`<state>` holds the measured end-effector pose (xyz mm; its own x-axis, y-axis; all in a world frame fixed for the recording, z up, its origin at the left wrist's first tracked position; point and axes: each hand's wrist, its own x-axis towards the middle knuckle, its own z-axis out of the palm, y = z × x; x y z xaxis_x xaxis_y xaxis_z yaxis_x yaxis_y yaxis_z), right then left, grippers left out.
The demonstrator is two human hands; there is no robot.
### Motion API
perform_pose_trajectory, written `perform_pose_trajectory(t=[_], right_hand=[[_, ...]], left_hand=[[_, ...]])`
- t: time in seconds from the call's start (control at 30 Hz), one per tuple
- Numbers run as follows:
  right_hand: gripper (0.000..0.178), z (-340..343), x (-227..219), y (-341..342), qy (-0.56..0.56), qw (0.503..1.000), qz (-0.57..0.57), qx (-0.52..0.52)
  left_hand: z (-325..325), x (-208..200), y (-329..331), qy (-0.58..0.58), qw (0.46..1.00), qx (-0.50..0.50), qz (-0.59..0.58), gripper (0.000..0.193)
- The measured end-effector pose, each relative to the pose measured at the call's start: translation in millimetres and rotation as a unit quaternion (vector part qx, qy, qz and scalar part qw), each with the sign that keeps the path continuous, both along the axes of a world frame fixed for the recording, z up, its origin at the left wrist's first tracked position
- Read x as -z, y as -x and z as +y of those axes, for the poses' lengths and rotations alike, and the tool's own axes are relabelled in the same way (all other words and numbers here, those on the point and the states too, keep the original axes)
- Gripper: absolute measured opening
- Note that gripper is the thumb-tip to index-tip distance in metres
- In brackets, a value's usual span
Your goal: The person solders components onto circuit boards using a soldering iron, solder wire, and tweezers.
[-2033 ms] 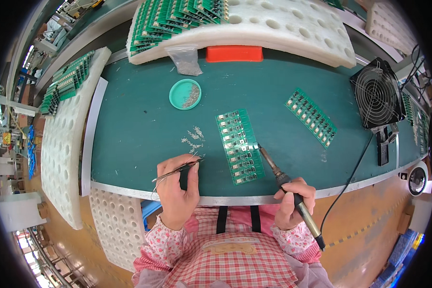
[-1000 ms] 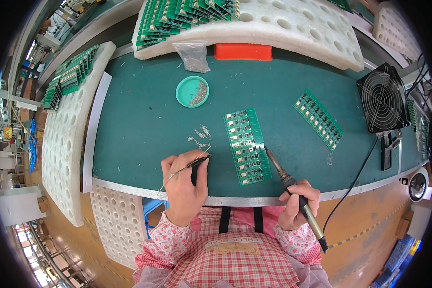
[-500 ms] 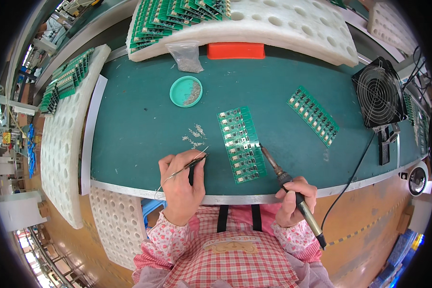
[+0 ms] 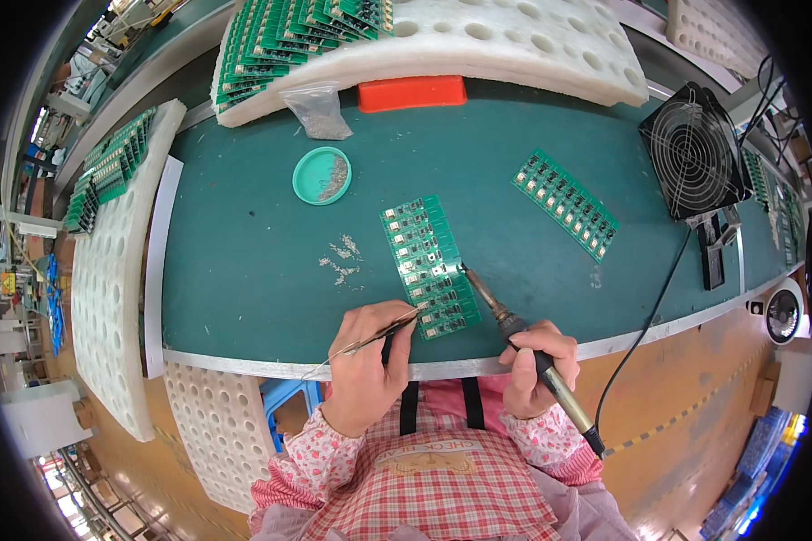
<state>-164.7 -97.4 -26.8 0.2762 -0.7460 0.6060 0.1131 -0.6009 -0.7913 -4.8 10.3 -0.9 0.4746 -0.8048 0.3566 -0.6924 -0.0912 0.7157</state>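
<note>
A green circuit board (image 4: 417, 242) with rows of small components lies on the bench in front of me. My left hand (image 4: 368, 365) is closed around a pair of metal tweezers (image 4: 370, 342); their tips reach the lower left edge of that board. My right hand (image 4: 539, 362) grips a soldering iron (image 4: 512, 323) by its dark handle. Its tip is at the board's right edge, about midway along; whether it touches is hard to tell. Left of the board lies a scatter of tiny silvery parts (image 4: 343, 261). Similar bits fill part of a round turquoise dish (image 4: 301, 178).
Another circuit board (image 4: 566, 204) lies to the right, near a black fan (image 4: 695, 153). A plastic bag (image 4: 317, 114) and a red tray (image 4: 412, 94) stand at the back, before white foam (image 4: 514, 68) holding stacked boards. More foam (image 4: 108, 316) stands on the left.
My left hand has brought the tweezers right, from beside the scattered parts to the board, and their prongs have come together. The iron tip stays by the board's right edge. The whole view has shifted slightly.
</note>
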Motion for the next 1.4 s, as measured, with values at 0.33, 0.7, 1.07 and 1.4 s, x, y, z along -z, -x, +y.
perform_pose_trajectory(t=[0.33,0.7,1.07,1.4], right_hand=[[0.009,1,-2,2,-0.011,1.0,0.019,-0.006],[0.009,0,-1,2,0.002,1.0,0.018,-0.012],[0.014,0,-8,8,0.008,0.995,-0.045,-0.084],[0.017,8,-14,13,-0.054,0.992,-0.043,-0.11]], left_hand=[[-1,-1,0,-0.009,1.0,-0.001,-0.022,0.019],[-2,-3,-1,-0.009,1.0,0.007,-0.027,0.019],[-2,1,0,-0.006,1.0,-0.002,-0.027,0.02],[-3,-1,0,-0.002,1.0,-0.001,-0.02,0.022]])
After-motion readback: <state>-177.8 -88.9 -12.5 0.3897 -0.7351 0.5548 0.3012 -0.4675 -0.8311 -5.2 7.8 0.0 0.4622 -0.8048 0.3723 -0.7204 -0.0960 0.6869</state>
